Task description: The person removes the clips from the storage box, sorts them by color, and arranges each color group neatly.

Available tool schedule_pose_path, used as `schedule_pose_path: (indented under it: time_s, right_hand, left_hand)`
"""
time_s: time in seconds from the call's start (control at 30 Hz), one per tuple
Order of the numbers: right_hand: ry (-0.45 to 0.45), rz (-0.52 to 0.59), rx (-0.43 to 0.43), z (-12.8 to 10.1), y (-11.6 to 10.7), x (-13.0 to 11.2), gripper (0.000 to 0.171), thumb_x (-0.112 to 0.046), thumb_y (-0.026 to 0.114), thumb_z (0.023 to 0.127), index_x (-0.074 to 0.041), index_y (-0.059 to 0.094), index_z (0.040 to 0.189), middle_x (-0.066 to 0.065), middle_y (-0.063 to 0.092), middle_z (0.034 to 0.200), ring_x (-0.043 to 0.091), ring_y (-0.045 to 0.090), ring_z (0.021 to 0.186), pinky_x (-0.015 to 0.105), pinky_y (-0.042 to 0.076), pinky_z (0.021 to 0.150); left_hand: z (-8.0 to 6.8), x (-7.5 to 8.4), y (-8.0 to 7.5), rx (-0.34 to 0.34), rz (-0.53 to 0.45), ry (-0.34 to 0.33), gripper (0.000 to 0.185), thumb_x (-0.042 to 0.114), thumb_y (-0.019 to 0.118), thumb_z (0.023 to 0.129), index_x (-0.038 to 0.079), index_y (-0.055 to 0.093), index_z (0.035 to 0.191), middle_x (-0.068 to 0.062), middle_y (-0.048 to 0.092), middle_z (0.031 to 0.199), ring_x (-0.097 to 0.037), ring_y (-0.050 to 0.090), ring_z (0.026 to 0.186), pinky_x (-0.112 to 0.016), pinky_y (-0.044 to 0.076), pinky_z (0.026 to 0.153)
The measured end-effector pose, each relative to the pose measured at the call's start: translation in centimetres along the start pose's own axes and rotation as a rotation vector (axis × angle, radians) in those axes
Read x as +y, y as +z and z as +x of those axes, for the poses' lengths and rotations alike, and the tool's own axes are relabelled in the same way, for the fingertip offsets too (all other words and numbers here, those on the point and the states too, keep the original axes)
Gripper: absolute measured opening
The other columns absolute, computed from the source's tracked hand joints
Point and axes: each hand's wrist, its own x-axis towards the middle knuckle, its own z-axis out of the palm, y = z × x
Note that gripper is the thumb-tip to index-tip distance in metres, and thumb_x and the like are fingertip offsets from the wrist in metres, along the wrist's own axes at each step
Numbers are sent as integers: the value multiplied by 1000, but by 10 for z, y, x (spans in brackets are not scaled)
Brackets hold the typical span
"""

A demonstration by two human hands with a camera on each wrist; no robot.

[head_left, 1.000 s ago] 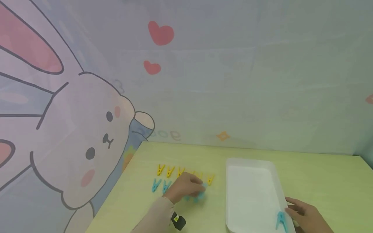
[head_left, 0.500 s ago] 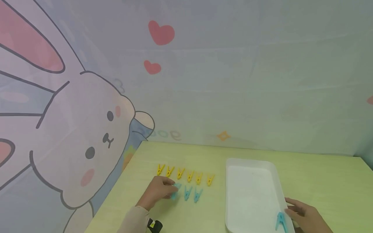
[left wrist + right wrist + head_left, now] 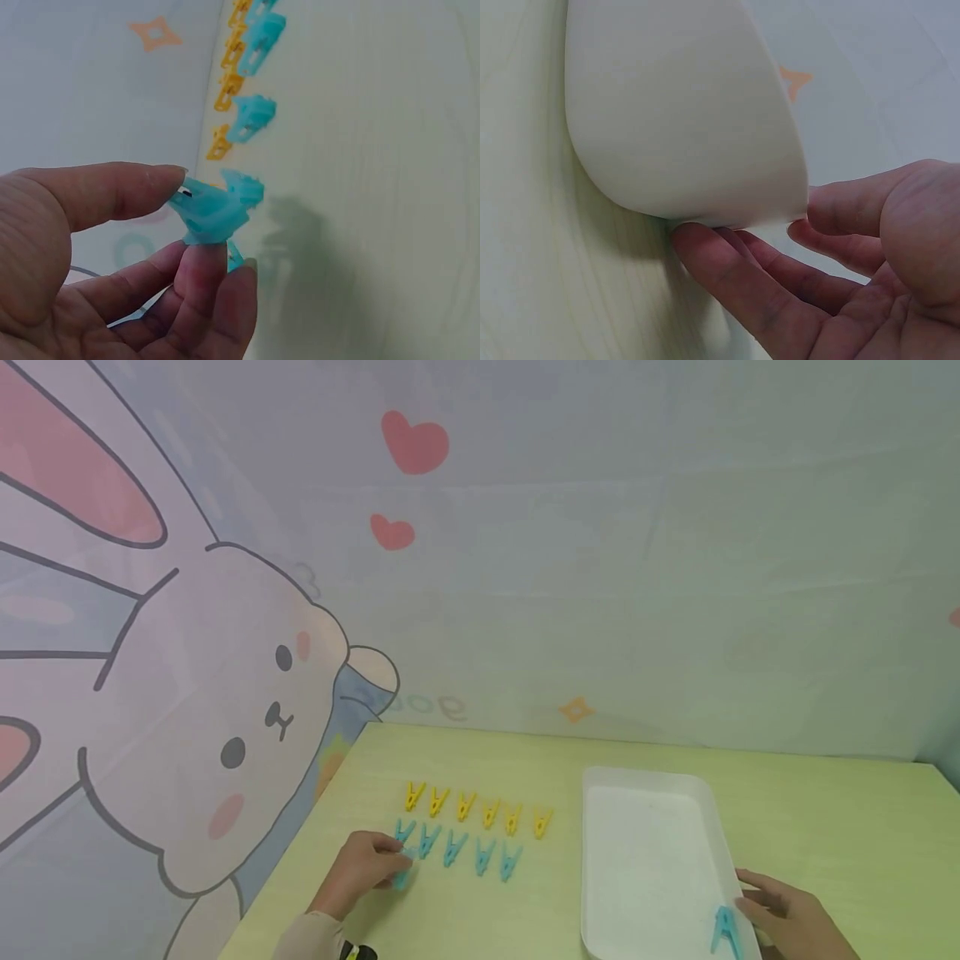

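My left hand (image 3: 362,867) is at the near left end of a row of blue clothespins (image 3: 453,849). Between thumb and fingertips it pinches one blue clothespin (image 3: 214,214), whose shadow falls on the table beside it. Just behind the blue row runs a row of several yellow clothespins (image 3: 489,814). On the right, my right hand (image 3: 797,917) grips the side of a white tray (image 3: 645,860); in the right wrist view its thumb and fingers meet the tray's wall (image 3: 682,112). One blue clothespin (image 3: 725,931) lies in the tray's near right corner.
A light green tabletop (image 3: 480,918) carries everything. Behind it hangs a cloth backdrop (image 3: 570,568) printed with a rabbit and hearts. Bare tabletop separates the clothespin rows from the tray.
My left hand has moved left along the blue row, from its right end to beyond its left end. Blue clothespins it covered now show. My right hand and the tray have stayed put.
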Motion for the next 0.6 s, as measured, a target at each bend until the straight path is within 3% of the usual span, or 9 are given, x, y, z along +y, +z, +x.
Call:
schedule_pose_path:
  time_s: [0.23,0.4,0.6]
  right_hand:
    - [5,35,-20,1,0,2,67,-25,64,97,15,35,143,36,58,120,39,66,100,46,58,70]
    - [11,38,-31,2,-1,3,67,-24,62,98,15,33,144,36,57,122,39,66,100,46,58,70]
    - [16,61,-32,3,1,5,66,-23,62,99,14,33,144,35,58,122,39,65,102,46,58,71]
  left_hand:
    - [-2,-7,-7,76,162,-13,33,13,77,78,-8,68,103,-9,69,88,-19,62,67,-36,54,63]
    - [0,-11,-8,114,284,-20,32,14,80,77,-7,70,99,-12,70,91,-22,63,75,-41,54,68]
    - [-1,-14,-4,163,358,-22,27,11,80,74,-6,70,92,-13,69,88,-24,64,75,-44,55,69]
